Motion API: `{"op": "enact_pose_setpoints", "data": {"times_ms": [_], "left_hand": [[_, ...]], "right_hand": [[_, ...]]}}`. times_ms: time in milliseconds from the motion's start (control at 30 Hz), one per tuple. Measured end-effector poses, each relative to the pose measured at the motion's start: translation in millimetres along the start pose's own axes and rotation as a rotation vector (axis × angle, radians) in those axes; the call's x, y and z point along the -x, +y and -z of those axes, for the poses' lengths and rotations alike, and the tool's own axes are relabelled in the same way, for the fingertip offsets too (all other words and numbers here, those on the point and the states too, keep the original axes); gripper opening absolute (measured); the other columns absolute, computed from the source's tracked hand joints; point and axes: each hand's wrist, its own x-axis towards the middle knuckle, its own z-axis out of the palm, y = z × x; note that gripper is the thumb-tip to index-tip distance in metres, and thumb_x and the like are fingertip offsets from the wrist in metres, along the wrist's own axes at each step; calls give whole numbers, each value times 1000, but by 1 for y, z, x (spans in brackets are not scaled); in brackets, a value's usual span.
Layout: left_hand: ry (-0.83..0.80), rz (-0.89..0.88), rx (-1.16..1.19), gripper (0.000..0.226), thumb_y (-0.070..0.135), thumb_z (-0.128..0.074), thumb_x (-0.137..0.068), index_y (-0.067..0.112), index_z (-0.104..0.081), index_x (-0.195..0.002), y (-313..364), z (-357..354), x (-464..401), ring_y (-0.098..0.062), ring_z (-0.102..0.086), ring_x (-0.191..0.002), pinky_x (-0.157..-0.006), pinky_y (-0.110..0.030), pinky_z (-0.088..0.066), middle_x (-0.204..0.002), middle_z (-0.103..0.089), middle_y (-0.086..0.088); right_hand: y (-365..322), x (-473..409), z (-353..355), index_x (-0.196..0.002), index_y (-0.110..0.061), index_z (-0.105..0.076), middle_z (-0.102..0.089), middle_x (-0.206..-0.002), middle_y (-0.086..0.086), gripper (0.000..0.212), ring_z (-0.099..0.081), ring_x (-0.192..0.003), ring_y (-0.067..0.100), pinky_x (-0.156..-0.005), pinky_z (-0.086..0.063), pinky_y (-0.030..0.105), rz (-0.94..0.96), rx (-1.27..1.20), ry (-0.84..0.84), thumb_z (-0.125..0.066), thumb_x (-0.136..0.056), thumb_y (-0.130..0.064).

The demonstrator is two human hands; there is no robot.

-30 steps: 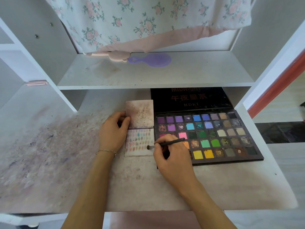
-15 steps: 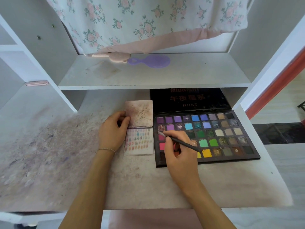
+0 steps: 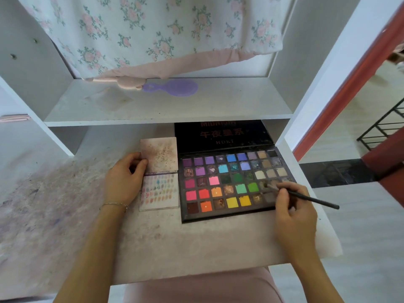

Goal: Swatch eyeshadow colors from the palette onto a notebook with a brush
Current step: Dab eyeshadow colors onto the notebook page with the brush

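Note:
An open black eyeshadow palette [image 3: 231, 212] with several coloured pans lies on the desk, its lid propped up behind. Left of it lies a small open notebook [image 3: 159, 200], its lower page covered in rows of pastel swatches. My left hand [image 3: 124, 178] holds the notebook's left edge near the fold, thumb on the upper page. My right hand [image 3: 293, 213] pinches a thin black brush [image 3: 306, 198]. The brush tip touches a dull olive pan on the palette's right side, and the handle points right, past the palette's edge.
The stained white desk [image 3: 175, 243] ends just right of the palette. A shelf [image 3: 170, 110] above holds a purple hairbrush [image 3: 175, 87] and a pink one under a floral cloth [image 3: 153, 33]. A black metal rack [image 3: 384, 125] stands on the floor at right.
My right hand has carried the brush from the notebook across the palette, from its left pans to a pan on its right side. My left hand has stayed on the notebook.

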Motion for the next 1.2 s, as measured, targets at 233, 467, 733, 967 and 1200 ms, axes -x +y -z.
{"op": "enact_pose_setpoints", "data": {"times_ms": [233, 467, 733, 967, 1200], "left_hand": [[-2, -19, -6, 23, 19, -53, -90, 8, -62, -109, 3, 3, 2, -17, -51, -81, -75, -29, -39, -101, -67, -11], [15, -24, -12, 24, 17, -54, -90, 6, -62, -109, 5, 2, 2, -18, -51, -81, -77, -29, -39, -103, -66, -15], [5, -35, -20, 23, 18, -53, -90, 6, -62, -108, 5, 2, 3, -19, -52, -82, -76, -31, -40, -102, -66, -14], [8, -41, -35, 23, 17, -53, -91, 6, -62, -108, 5, 2, 3, -23, -54, -83, -75, -31, -39, -101, -66, -16], [2, -40, -21, 23, 17, -53, -90, 7, -62, -108, 4, 2, 2, -22, -54, -82, -75, -31, -39, -100, -67, -15]], "right_hand": [[14, -12, 26, -89, -22, -46, -53, -71, -10, 11, -54, -65, -2, -53, -37, 13, -67, 122, 182, -44, -93, -12], [17, -12, 28, -87, -24, -46, -53, -71, -11, 11, -52, -62, 0, -48, -39, 7, -110, 149, 207, -43, -94, -15], [14, -13, 28, -77, -32, -43, -52, -71, -10, 24, -52, -65, 7, -53, -35, 16, -134, 184, 198, -43, -93, -14], [15, -13, 28, -85, -19, -47, -53, -72, -3, 10, -52, -66, 9, -54, -36, 15, -148, 187, 168, -44, -93, -13], [-6, -1, 10, -78, -33, -45, -55, -71, -8, 32, -55, -68, -4, -56, -41, 2, -18, 50, 32, -46, -90, -4]]}}
